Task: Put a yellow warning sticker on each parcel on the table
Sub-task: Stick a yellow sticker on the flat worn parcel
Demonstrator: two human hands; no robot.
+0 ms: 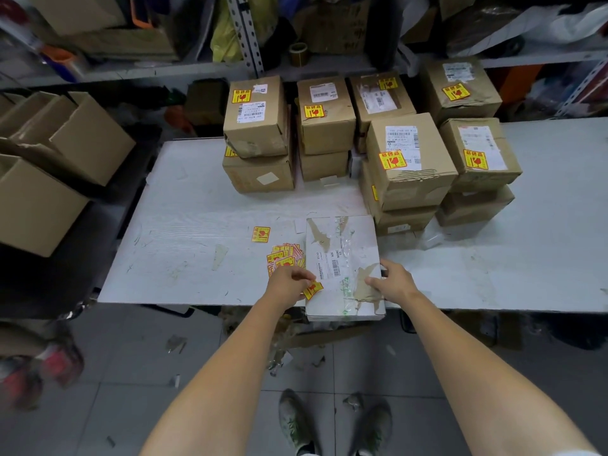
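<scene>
A flat white parcel (pixel 342 255) with torn tape and a barcode label lies at the table's front edge, slightly overhanging it. My left hand (pixel 288 282) pinches a yellow warning sticker (pixel 312 289) at the parcel's left edge. My right hand (pixel 391 280) grips the parcel's right side near its front corner. A loose pile of yellow stickers (pixel 284 255) lies just left of the parcel, and one single sticker (pixel 261 234) sits further back. Several brown parcels (pixel 408 159) stacked behind carry yellow stickers.
The white table (pixel 184 232) has open-topped cardboard boxes (pixel 49 166) standing to its left. Metal shelves (pixel 250 34) with bags and a tape roll (pixel 298 54) run along the back. Paper scraps litter the tiled floor by my shoes (pixel 296 422).
</scene>
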